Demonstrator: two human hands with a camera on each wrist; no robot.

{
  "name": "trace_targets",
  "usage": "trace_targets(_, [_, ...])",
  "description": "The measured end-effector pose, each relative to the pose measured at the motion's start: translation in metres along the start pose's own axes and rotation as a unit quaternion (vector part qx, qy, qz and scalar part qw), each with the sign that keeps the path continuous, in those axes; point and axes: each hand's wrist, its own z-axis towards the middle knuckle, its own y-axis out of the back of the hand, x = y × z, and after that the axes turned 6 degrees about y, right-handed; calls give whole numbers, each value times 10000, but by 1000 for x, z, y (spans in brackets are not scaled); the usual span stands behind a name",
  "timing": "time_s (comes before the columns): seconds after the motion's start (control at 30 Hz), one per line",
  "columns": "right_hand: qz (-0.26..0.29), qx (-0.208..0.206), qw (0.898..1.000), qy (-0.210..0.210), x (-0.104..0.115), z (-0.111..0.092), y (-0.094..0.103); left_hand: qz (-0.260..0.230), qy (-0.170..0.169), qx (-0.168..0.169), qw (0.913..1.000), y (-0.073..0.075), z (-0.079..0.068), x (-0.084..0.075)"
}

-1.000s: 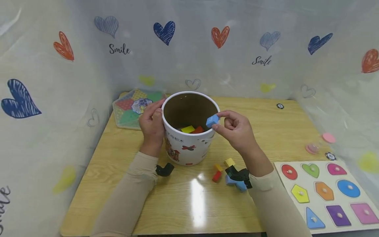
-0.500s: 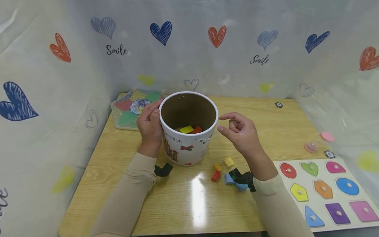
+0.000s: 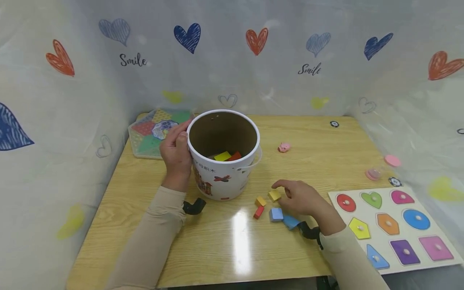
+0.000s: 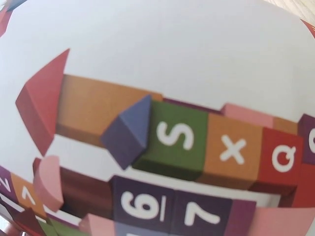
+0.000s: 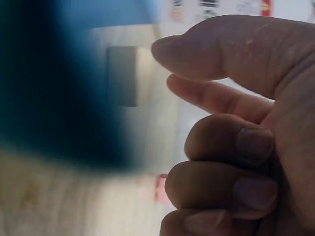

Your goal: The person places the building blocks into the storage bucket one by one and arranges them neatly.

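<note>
A white bucket (image 3: 220, 181) printed with toy-block pictures stands on the table, with yellow and red blocks (image 3: 222, 156) visible inside. My left hand (image 3: 176, 155) holds its left side at the rim; the bucket's printed wall (image 4: 172, 54) fills the left wrist view. To the right, my right hand (image 3: 302, 197) is low over the table, index finger stretched out right beside a yellow block (image 3: 274, 195). Its thumb is apart from the index and the other fingers are curled, holding nothing. Nearby lie an orange block (image 3: 260, 201), a red block (image 3: 259, 212) and two blue blocks (image 3: 276, 214).
A white shape-puzzle board (image 3: 391, 229) lies at the right, with a small pink-ended clear toy (image 3: 373, 173) beyond it. A pink pig figure (image 3: 284, 147) is right of the bucket. Behind my left hand sits a flat patterned case (image 3: 145, 141). Patterned sheeting encloses the back and sides.
The blue block between my right fingers a second ago is gone from them. That hand has moved from the bucket rim down toward the loose blocks, uncovering the pig. My left hand stays at the bucket.
</note>
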Motion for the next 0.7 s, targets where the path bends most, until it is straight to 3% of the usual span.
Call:
trace_targets(0.17, [-630,78,9979,-118,-7,10,-9,-123,34,-40,9999,0,0,-1])
trace_targets(0.3, [-790,-26,9969,-23,-5,12,-4,-124,69,32,9999,2,0,1])
trace_targets(0.37, [-622,-307,9976,45,-2,11,4,-62,88,83,9999,3,0,2])
trace_targets(0.47, [-20,-1202,9922,338,10,9,26,17,115,160,9998,4,0,2])
trace_targets(0.53, [617,-1995,9750,758,23,10,43,53,124,171,9998,5,1,1])
trace_targets(0.6, [1275,-2661,9478,1209,41,13,59,95,111,207,9997,6,1,0])
trace_targets(0.7, [2068,-3128,9114,1696,71,19,76,132,153,173,9996,6,0,-1])
